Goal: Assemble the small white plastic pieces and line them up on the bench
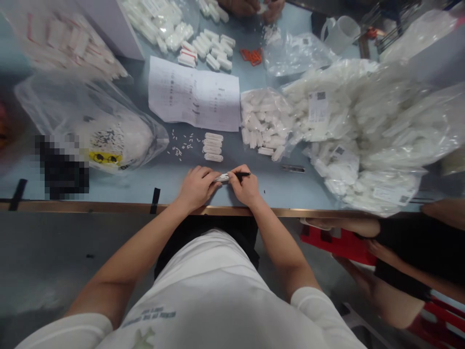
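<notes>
My left hand (pixel 198 187) is closed on one end of a small white plastic strip (pixel 221 178) with a row of dark marks or holes, near the table's front edge. My right hand (pixel 245 186) pinches a slim black pen-like tool (pixel 242 174) at the strip's other end; its tip is too small to make out. Just beyond my hands lies a stack of several similar white plastic pieces (pixel 213 147), side by side. Left of them, tiny white bits (pixel 181 145) are scattered on the table.
A printed sheet (pixel 194 94) lies behind the pieces. Bags of white parts (pixel 267 118) crowd the right, near a small metal snipper (pixel 293 168). A clear bag (pixel 119 131) sits left. Orange parts (pixel 251 56) lie farther back, near another person's hands (pixel 250 7). Someone sits at right.
</notes>
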Demonstrator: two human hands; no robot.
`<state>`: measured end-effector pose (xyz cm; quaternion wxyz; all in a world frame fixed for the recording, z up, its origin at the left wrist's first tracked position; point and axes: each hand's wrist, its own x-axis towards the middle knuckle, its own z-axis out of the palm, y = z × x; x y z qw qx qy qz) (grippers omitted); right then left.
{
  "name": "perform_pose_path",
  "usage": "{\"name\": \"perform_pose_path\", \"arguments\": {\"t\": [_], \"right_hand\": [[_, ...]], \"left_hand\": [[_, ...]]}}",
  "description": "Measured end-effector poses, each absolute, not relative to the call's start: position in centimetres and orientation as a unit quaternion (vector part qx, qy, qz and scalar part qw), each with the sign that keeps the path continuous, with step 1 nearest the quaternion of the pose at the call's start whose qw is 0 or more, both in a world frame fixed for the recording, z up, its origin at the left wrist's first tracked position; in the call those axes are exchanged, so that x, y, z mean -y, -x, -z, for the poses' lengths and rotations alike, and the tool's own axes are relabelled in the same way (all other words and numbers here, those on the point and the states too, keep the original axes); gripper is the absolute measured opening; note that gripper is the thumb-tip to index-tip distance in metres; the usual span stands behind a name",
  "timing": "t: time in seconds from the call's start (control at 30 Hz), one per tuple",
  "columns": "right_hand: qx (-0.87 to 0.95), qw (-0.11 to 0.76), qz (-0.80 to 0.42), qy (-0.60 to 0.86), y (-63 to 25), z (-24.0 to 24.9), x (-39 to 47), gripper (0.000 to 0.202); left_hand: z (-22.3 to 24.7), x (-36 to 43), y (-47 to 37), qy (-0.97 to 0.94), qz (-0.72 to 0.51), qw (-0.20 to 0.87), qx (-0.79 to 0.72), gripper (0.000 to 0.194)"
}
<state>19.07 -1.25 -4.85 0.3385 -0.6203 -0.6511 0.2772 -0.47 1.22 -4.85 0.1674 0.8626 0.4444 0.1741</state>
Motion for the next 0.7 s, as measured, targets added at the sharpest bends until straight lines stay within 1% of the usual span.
{"name": "perform_pose_path", "arguments": {"t": [0.43, 0.7], "right_hand": [[0.666, 0.320, -0.267, 0.618, -18.92, 4.65, 1.06, 0.024], [0.643, 0.343, -0.273, 0.627, -19.29, 4.66, 1.45, 0.029]], "left_hand": [[4.95, -1.26, 0.51, -0.864, -0.172, 0.170, -0.443, 0.032], [5.01, -1.23, 0.49, -0.864, -0.169, 0.168, -0.443, 0.030]]}}
